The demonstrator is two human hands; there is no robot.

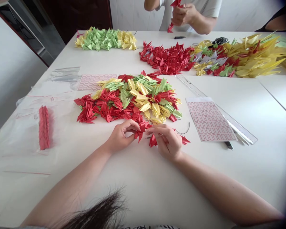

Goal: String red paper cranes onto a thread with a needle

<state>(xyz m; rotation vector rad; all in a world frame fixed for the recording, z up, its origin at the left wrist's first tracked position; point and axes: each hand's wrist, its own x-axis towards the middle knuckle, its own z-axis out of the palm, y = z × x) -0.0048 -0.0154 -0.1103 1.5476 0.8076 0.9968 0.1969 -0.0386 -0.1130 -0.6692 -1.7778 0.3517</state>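
Fingers (133,125) of both hands pinching narrowly on a red origami crane (141,131), its long axis lying crosswise between them, one paper tip pointing down toward the body. Left hand (120,138) on one side, right hand (165,141) on the other, both just above the white tabletop (138,184). Dark thread (184,129) curving off rightward beside a second red crane (184,140); a heap of red, yellow and green paper cranes (131,98) just beyond.

From where I stand, nothing is legible: the white sheet of pink-outlined sticker labels (209,119) shows only blank boxes, and the clear plastic ruler's (192,86) markings are too small to read.
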